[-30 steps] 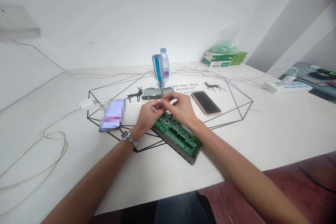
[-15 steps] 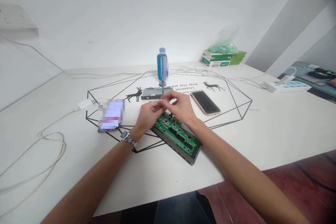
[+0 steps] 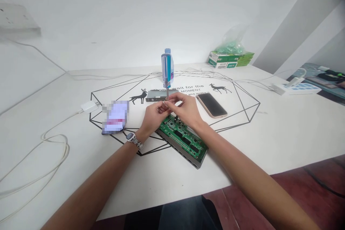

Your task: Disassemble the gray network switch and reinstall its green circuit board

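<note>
A screwdriver (image 3: 166, 67) with a clear blue-striped handle stands upright, handle on top, above the far end of a green circuit board (image 3: 183, 138) in a grey metal tray. The fingertips of my right hand (image 3: 185, 109) pinch its shaft low down. Against them, my left hand (image 3: 153, 116) is closed with thumb and forefinger together near the screwdriver's tip. Whatever lies between those left fingers is hidden, and so is the tip itself. My hands cover the board's far end.
A grey metal cover (image 3: 156, 96) lies behind my hands, with a blue-capped bottle (image 3: 171, 66) beyond. One phone (image 3: 212, 105) is at right, another (image 3: 115, 116) at left near a white charger (image 3: 90, 107). Green boxes (image 3: 223, 58) and a power strip (image 3: 296, 88) stand farther right.
The screwdriver's handle shows a different side, with its stripes shifted, and leans slightly left against the bottle behind. Both hands keep nearly the same pose; the view has shifted a little.
</note>
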Tool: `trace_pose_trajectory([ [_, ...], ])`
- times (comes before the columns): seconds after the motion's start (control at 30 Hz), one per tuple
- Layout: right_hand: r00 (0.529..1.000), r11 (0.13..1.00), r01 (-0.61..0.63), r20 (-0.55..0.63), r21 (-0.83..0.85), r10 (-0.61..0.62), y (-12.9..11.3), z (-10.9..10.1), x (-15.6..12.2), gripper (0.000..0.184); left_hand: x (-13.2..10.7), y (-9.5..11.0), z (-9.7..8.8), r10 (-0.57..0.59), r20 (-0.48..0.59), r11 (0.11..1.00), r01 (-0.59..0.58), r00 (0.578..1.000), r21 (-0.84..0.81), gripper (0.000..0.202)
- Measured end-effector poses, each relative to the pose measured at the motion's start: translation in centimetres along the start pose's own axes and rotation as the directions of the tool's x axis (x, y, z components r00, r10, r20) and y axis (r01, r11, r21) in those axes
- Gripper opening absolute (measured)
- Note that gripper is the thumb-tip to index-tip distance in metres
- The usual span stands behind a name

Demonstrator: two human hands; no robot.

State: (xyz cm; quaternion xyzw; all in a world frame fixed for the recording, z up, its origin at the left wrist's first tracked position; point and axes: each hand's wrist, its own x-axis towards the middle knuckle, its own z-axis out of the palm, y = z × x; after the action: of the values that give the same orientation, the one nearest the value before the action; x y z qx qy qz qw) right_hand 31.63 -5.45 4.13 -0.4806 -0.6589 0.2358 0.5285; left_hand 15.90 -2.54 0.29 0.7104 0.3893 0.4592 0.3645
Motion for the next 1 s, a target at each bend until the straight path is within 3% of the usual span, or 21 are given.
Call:
trace_pose_trajectory([
  [0.2,1.0,1.0,0.003,-0.001,0.011,-0.003,-0.3,0.0,0.1,0.009,0.1,-0.3,-0.1,0.012,0.003,0.998,-0.012,1.0,0.06,0.028],
  [0.33,0.999,0.999,-0.013,0.043,0.029,0.012,-0.2,-0.2,0.2,0.011,0.0,-0.3,-0.7,0.049,0.073,0.987,-0.059,0.996,0.148,0.029],
  [0.43,0.998,1.0,-0.007,0.063,0.017,0.006,0.0,-0.3,0.2,0.011,-0.2,-0.1,-1.1,0.04,0.117,0.993,-0.053,0.992,0.109,0.034],
  [0.6,0.997,1.0,0.008,0.076,-0.005,-0.008,0.2,-0.2,0.3,0.012,-0.2,0.2,-0.8,-0.003,0.065,0.999,0.001,0.998,0.034,0.038],
  [0.83,1.0,1.0,-0.004,-0.016,-0.018,0.004,-0.3,0.2,0.2,0.008,0.1,0.1,-0.3,0.009,0.037,0.999,-0.008,0.999,-0.041,0.039],
  [1.0,1.0,1.0,-0.014,0.0,0.01,0.014,-0.6,0.1,0.1,0.003,0.1,-0.2,-0.4,0.02,0.01,0.999,-0.021,1.0,0.034,0.035],
])
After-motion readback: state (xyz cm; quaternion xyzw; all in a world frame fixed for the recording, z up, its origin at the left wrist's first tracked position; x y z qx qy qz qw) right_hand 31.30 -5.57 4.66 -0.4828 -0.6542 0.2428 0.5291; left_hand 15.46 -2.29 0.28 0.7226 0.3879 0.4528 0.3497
